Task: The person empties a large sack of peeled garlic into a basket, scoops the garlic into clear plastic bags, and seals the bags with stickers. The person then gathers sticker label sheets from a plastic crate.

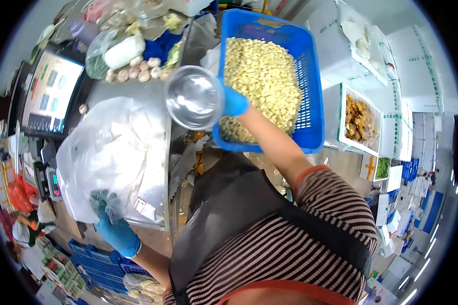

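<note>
Holding bowl (192,96) by side: right grip (234,100); left grip (116,230) clutching edge of plastic bag (94,157).

The wide head view looks forward and down at the left hand (116,234) and right hand (235,102) from nearby.

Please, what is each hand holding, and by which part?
The right hand holds the clear bowl by its side; the left hand holds the plastic bag near its edge.

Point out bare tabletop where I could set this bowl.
Bare metal tabletop shows between the garlic bulbs and the spread clear plastic. That plastic crowds the near side; the bulbs and a white bundle crowd the far end.
</note>
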`<control>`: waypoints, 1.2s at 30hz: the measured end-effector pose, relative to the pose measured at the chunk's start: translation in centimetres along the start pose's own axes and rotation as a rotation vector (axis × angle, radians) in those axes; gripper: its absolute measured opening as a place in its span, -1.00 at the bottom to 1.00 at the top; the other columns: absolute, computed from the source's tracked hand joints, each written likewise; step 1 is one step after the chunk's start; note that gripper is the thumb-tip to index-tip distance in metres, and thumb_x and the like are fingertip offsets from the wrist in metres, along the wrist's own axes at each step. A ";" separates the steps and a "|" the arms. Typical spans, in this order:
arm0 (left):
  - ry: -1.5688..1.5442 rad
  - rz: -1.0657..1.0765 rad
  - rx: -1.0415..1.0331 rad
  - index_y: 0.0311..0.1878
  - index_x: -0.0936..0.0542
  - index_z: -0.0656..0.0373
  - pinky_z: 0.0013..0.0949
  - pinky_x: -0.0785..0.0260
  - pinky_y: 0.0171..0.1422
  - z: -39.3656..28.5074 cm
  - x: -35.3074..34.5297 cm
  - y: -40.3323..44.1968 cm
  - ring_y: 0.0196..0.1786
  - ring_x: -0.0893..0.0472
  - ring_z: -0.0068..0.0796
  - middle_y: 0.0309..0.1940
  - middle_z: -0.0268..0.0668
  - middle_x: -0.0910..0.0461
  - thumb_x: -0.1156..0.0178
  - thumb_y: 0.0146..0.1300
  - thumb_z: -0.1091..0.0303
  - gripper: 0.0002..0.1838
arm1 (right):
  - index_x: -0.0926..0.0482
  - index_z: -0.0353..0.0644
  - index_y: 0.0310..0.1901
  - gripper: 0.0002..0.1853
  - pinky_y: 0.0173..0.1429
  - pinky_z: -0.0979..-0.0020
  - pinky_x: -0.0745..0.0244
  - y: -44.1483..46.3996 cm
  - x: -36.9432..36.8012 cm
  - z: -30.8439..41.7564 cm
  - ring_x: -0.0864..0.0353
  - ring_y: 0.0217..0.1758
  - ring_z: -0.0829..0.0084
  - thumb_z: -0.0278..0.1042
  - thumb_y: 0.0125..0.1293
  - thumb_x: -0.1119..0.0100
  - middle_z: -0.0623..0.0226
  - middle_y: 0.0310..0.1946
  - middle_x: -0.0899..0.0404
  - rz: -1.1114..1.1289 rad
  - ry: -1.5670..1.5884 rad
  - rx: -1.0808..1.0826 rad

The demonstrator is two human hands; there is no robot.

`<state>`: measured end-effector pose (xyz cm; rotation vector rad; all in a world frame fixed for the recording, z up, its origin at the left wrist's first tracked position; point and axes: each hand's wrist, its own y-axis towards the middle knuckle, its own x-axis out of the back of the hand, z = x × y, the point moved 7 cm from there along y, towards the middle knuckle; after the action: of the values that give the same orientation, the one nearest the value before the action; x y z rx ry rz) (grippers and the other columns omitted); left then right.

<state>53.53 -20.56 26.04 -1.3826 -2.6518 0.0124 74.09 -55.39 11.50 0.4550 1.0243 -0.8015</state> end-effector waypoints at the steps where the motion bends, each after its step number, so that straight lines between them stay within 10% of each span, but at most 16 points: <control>1: 0.170 0.060 -0.100 0.28 -0.35 0.40 -0.32 -0.41 0.19 -2.4 -4.1 -0.3 0.05 -0.57 -0.30 0.09 -0.08 -0.51 0.11 0.37 0.52 -0.58 | -0.20 -0.21 0.37 -0.42 0.41 0.26 -0.28 -4.0 1.5 2.9 -0.34 0.33 0.36 0.00 0.47 0.13 0.23 0.31 -0.32 -0.026 0.060 0.073; 3: 0.357 0.192 -0.310 0.27 -0.37 0.41 -0.31 -0.40 0.20 -5.6 -11.9 -0.7 0.05 -0.57 -0.31 0.11 -0.06 -0.51 0.09 0.35 0.50 -0.57 | -0.15 -0.15 0.40 -0.23 0.43 0.21 -0.26 -11.4 6.2 8.0 -0.29 0.37 0.28 0.28 0.36 0.16 0.19 0.36 -0.23 -0.227 -0.931 0.211; 6: -0.116 0.318 -0.049 0.23 -0.43 0.34 -0.30 -0.40 0.19 -8.0 -22.9 0.2 0.05 -0.58 -0.37 0.11 -0.09 -0.52 0.06 0.35 0.49 -0.60 | -0.23 -0.11 0.35 -0.16 0.38 0.01 -0.32 -19.9 8.2 12.0 -0.27 0.39 0.16 0.36 0.22 -0.01 0.16 0.34 -0.27 -0.270 0.220 0.250; 11: -0.161 0.678 -0.206 0.21 -0.46 0.35 -0.39 -0.36 0.22 -9.5 -40.4 1.1 0.10 -0.56 -0.37 0.17 -0.17 -0.50 0.06 0.35 0.47 -0.61 | -0.35 -0.32 0.23 -0.44 -0.05 0.21 -0.62 -25.5 21.6 16.6 -0.60 -0.02 0.32 -0.60 0.11 -0.04 0.13 -0.03 -0.53 -0.926 -0.165 0.085; 13: -0.146 0.836 -0.341 0.18 -0.47 0.37 -0.38 -0.36 0.22 -9.7 -47.5 0.8 0.14 -0.54 -0.36 0.18 -0.17 -0.49 0.06 0.35 0.48 -0.63 | -0.47 -0.39 0.10 -0.55 -0.06 0.42 -0.53 -24.3 24.1 22.8 -0.60 -0.09 0.40 -0.64 0.11 0.04 0.15 -0.08 -0.58 -1.017 -0.670 0.075; 16: -0.489 0.997 0.104 0.13 -0.47 0.40 -0.31 -0.43 0.17 -4.7 -56.3 2.6 0.11 -0.54 -0.35 0.11 -0.13 -0.51 0.01 0.34 0.49 -0.67 | -0.48 -0.27 0.11 -0.59 0.04 0.38 -0.50 -22.0 23.1 33.3 -0.58 0.01 0.35 -0.65 0.23 0.15 0.15 -0.05 -0.59 -1.208 -1.360 0.609; 17: -0.758 0.962 0.436 0.13 -0.45 0.40 -0.27 -0.47 0.14 -1.8 -58.8 3.0 0.09 -0.55 -0.35 0.08 -0.12 -0.52 -0.02 0.35 0.47 -0.67 | -0.48 -0.29 0.08 -0.66 0.01 0.33 -0.53 -20.3 22.7 34.1 -0.60 0.02 0.31 -0.58 0.27 0.08 0.14 -0.05 -0.59 -1.065 -0.954 0.622; 19: -0.365 1.033 0.367 0.17 -0.40 0.39 -0.27 -0.50 0.09 2.2 -61.5 3.2 0.08 -0.55 -0.35 0.09 -0.14 -0.50 -0.06 0.36 0.39 -0.62 | -0.53 -0.26 -0.01 -0.73 -0.04 0.30 -0.51 -18.3 31.9 34.0 -0.60 -0.11 0.15 -0.45 0.27 -0.03 0.05 -0.04 -0.58 -1.153 -1.882 0.067; 20: -0.166 1.057 0.333 0.18 -0.37 0.38 -0.27 -0.51 0.07 5.0 -62.3 3.3 0.08 -0.55 -0.36 0.10 -0.16 -0.49 -0.08 0.36 0.35 -0.60 | -0.57 -0.26 -0.06 -0.74 -0.11 0.29 -0.51 -15.8 30.9 29.2 -0.62 -0.17 0.14 -0.48 0.23 -0.02 0.04 -0.14 -0.62 -0.602 -2.550 -0.264; 22: 0.125 1.019 0.175 0.14 -0.43 0.29 -0.28 -0.50 -0.03 11.6 -62.9 4.3 -0.03 -0.59 -0.30 -0.04 -0.15 -0.55 -0.14 0.31 0.28 -0.60 | -0.55 -0.09 0.11 -0.59 -0.15 0.22 -0.55 -15.4 30.3 23.6 -0.67 -0.23 0.11 -0.42 0.19 -0.02 0.00 -0.21 -0.65 -0.805 -1.468 -0.291; 24: 0.138 0.834 0.423 0.04 -0.54 0.14 -0.24 -0.44 -0.27 14.1 -61.5 3.0 -0.25 -0.63 -0.11 -0.33 -0.04 -0.62 -0.24 0.18 0.24 -0.63 | -0.53 -0.13 0.13 -0.60 -0.24 0.28 -0.53 -15.1 32.4 17.9 -0.61 -0.34 0.23 -0.41 0.23 0.03 0.07 -0.25 -0.64 -0.708 -1.541 -0.306; 27: 0.308 0.974 -0.187 -0.01 -0.55 0.22 -0.23 -0.45 -0.13 22.4 -62.0 5.0 -0.20 -0.61 -0.01 -0.30 0.08 -0.61 -0.15 0.17 0.40 -0.70 | -0.51 -0.21 0.11 -0.62 -0.18 0.30 -0.50 -16.8 30.7 9.8 -0.56 -0.32 0.31 -0.37 0.28 0.06 0.08 -0.24 -0.61 -0.751 -1.169 -0.710; 29: 0.323 0.917 -0.106 0.01 -0.54 0.27 -0.26 -0.44 -0.08 19.7 -59.9 4.3 -0.17 -0.61 0.00 -0.26 0.06 -0.62 -0.08 0.17 0.49 -0.69 | -0.51 -0.24 0.09 -0.64 -0.08 0.29 -0.48 -17.2 29.5 7.3 -0.57 -0.24 0.31 -0.30 0.33 0.09 0.03 -0.19 -0.60 -0.601 -1.255 -0.806; 31: 0.348 0.883 -0.183 0.01 -0.52 0.33 -0.23 -0.45 -0.08 19.7 -58.3 3.9 -0.17 -0.62 -0.01 -0.22 0.03 -0.62 0.03 0.16 0.62 -0.67 | -0.48 -0.30 0.12 -0.59 0.02 0.30 -0.48 -18.5 32.1 4.2 -0.59 -0.12 0.29 -0.18 0.44 0.15 -0.02 -0.09 -0.60 -0.352 -1.391 -0.625; 32: 0.414 0.868 -0.150 0.01 -0.52 0.35 -0.22 -0.45 -0.09 20.0 -57.5 3.6 -0.17 -0.62 -0.01 -0.22 0.03 -0.62 0.02 0.16 0.61 -0.67 | -0.46 -0.35 0.14 -0.55 0.13 0.35 -0.47 -18.9 26.5 7.8 -0.58 0.01 0.34 -0.13 0.48 0.17 0.05 0.01 -0.58 -0.701 -1.101 -0.752; 36: 0.710 0.907 -0.104 0.04 -0.48 0.37 -0.23 -0.49 -0.16 18.1 -53.4 0.3 -0.25 -0.66 -0.12 -0.29 -0.01 -0.65 -0.15 0.19 0.39 -0.63 | -0.36 -0.31 0.24 -0.60 -0.07 0.47 -0.58 -19.1 25.4 14.0 -0.61 -0.04 0.47 -0.26 0.50 0.19 0.20 0.03 -0.56 -0.740 -0.314 -0.277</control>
<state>81.40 -62.83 1.23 -2.0087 -1.3510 -0.4230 74.51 -86.43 -3.98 -0.3120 0.9869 -1.3124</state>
